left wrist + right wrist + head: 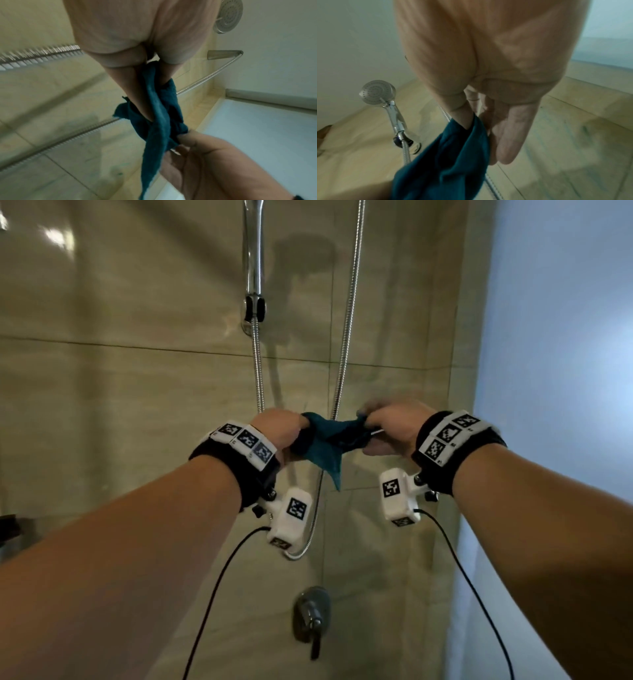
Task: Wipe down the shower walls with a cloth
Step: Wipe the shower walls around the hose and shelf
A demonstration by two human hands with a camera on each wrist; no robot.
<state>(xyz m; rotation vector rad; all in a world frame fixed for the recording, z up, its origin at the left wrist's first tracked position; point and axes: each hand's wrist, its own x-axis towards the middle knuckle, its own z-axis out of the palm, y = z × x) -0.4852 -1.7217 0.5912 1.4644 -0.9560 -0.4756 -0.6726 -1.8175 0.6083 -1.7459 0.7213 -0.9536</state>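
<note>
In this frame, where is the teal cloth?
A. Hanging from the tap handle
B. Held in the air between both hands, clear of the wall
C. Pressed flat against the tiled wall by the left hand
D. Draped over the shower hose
B: the left hand and right hand each grip an end of the teal cloth, bunched in the air between them.

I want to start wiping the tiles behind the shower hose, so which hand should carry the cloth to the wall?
Probably the left hand: most of the teal cloth bunches in its grip and hangs below it, while the right hand only pinches one edge.
</note>
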